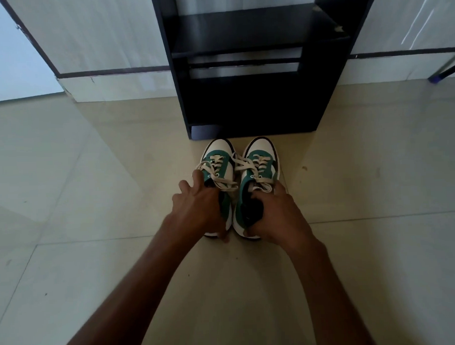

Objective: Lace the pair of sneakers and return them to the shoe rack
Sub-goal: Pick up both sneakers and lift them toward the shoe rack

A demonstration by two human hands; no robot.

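Two green-and-white sneakers stand side by side on the tiled floor (pixel 92 177), toes pointing at the base of the black shoe rack (pixel 252 99) just beyond them, both laced with cream laces tied over the tongues. The left hand (pixel 199 207) clasps the collar and heel of the left sneaker (pixel 218 162), fingers curled over its outer edge. The right hand (pixel 277 217) clasps the heel of the right sneaker (pixel 259 161), thumb inside the opening.
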